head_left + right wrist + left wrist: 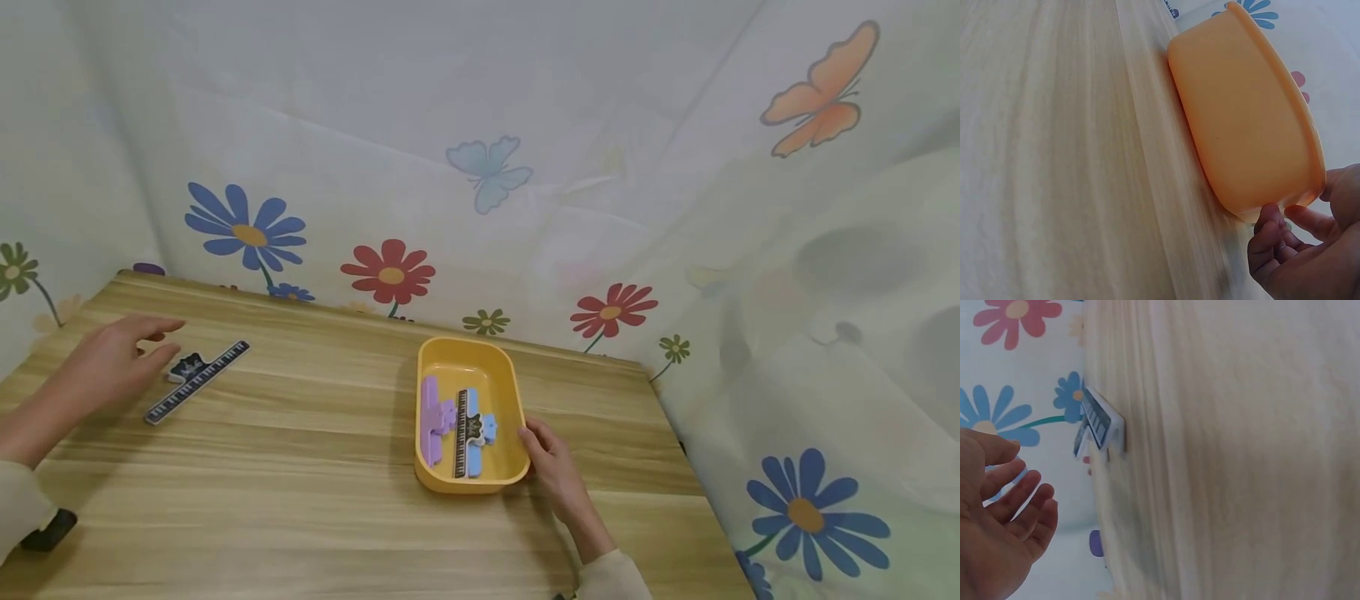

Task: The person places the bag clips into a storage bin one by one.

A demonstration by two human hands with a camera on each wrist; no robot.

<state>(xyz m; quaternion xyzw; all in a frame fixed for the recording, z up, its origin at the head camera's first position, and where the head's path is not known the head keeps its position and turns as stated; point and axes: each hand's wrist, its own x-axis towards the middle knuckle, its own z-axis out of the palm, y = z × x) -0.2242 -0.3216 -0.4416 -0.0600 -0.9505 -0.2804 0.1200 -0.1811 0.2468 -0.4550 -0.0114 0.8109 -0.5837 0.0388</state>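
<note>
A clip with a black-and-white piano-key bar (pixel 201 382) lies on the left of the table; its bar also shows in the left wrist view (pixel 1102 419). Beside it, my left hand (pixel 116 360) hovers with loosely bent fingers and holds nothing. At the table's middle stands a yellow plastic box (pixel 431 479). My right hand (pixel 553 467) grips the box's right rim, thumb at the edge and fingers against the outer wall. Inside the box are a purple clip (pixel 431 433), a second piano-key clip (pixel 461 442) and a blue clip (pixel 474 462), the last two side by side and partly overlapping.
The wooden table (pixel 300 500) ends at the back against a hanging cloth (pixel 360 167) printed with flowers and butterflies. A small purple object or print (pixel 148 268) shows at the back left corner. A black band (pixel 51 531) sits by the left sleeve.
</note>
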